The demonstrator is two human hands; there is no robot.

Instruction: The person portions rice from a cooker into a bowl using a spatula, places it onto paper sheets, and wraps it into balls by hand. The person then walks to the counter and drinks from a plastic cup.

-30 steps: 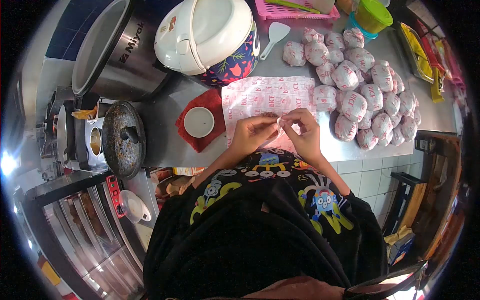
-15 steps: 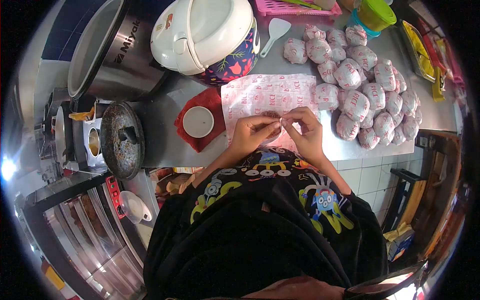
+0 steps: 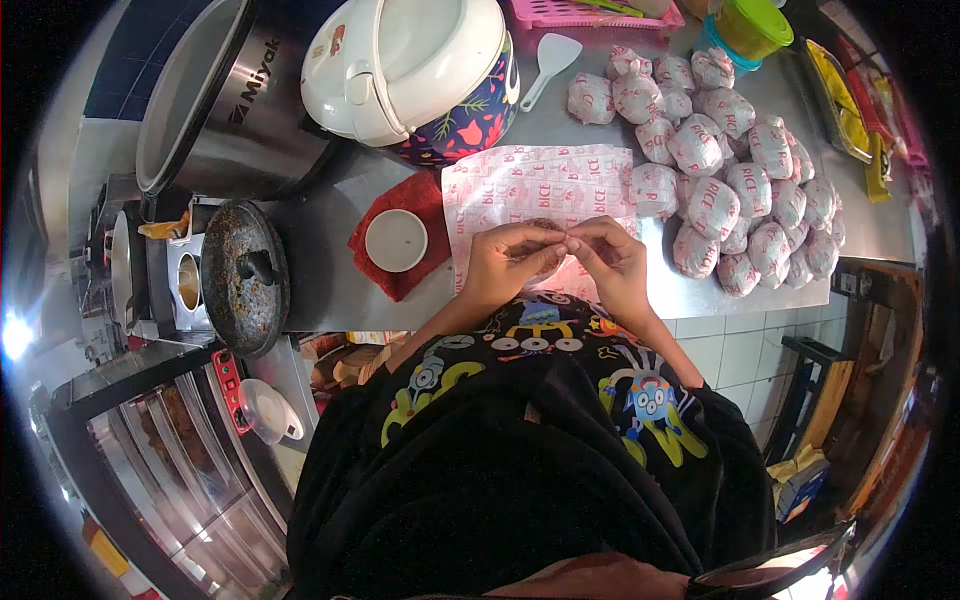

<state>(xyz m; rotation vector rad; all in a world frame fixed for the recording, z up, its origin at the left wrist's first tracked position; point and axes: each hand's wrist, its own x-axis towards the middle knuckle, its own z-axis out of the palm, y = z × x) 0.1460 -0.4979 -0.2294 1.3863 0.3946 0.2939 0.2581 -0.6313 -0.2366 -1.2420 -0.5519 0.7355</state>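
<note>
My left hand [image 3: 505, 262] and my right hand [image 3: 613, 262] meet fingertip to fingertip, both pinched closed, over a printed paper sheet [image 3: 530, 180]. What they pinch is hidden or too small to name. Under my left fingers a brown food item is partly visible on the sheet. A small white bowl [image 3: 396, 241] sits on a red cloth [image 3: 372, 280] to the left. To the right lies a pile of wrapped balls [image 3: 714, 208] in the same printed paper.
Behind the sheet stand a rice cooker [image 3: 425, 80] and a white paddle [image 3: 553, 62]. At the left are a large steel pot [image 3: 240, 110] and a dark round lid [image 3: 243, 280]. A pink basket [image 3: 595, 15] and a green-lidded container [image 3: 755, 30] are at the back.
The white bit seen between my fingertips earlier no longer shows, and the fingertips have come closer together. The view has shifted slightly.
</note>
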